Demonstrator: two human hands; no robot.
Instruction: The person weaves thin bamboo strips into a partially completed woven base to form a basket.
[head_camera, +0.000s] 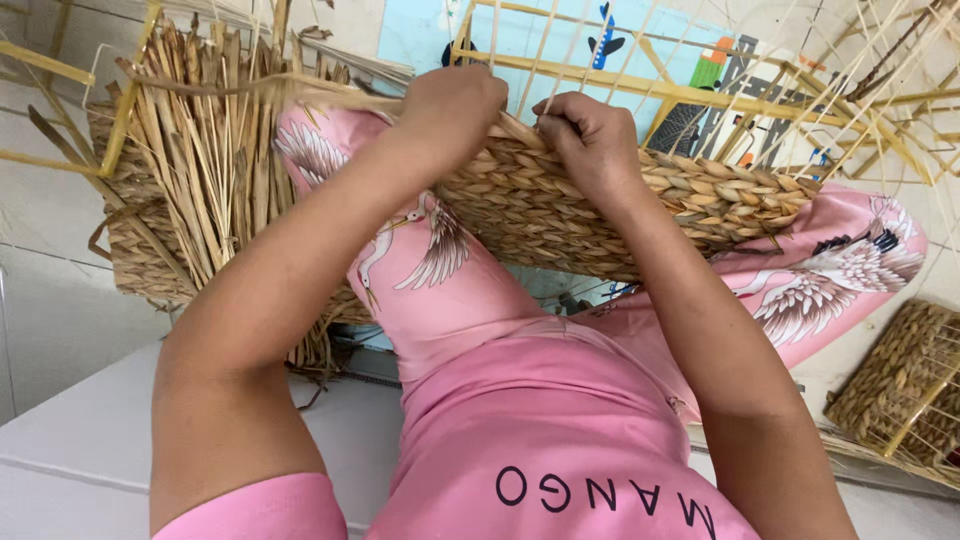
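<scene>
Pink clothing fills the near foreground. Across the lap lies one half-woven basket (620, 200) of tan braided straw on a yellow wire frame. Both fists close on its top edge: left hand (450, 105) pinching a loose strand (240, 88), right hand (590, 140) clenched just beside. Two finished baskets: one (900, 385) right, another (135, 250) left under a straw bundle (215, 150).

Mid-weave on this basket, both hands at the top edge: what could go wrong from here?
1. The left hand and right hand pinch strands at the woven basket rim; a slip may loosen the last row.
2. The thin upright spokes on the yellow frame look easy to bend or snap.
3. The basket rests across the lap and may tip.
</scene>
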